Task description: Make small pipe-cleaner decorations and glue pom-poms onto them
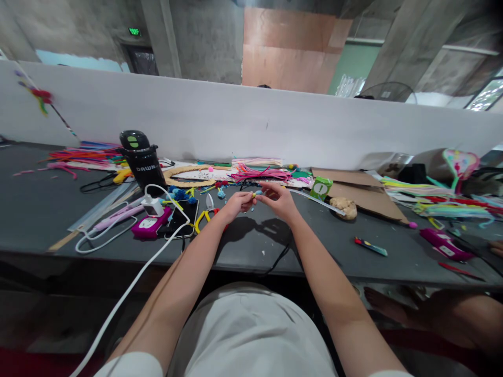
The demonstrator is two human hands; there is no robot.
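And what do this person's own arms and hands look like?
The left hand and right hand are ungloved, with no rings or wristbands that I can make out. The forearms are uncovered too. White short sleeves show at the bottom edge.

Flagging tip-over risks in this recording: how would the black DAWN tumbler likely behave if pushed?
The black tumbler would probably tip if pushed near its top, being tall and narrow. Once down, its rounded body might roll. Its weight is hard to judge, since the opaque walls hide any contents.
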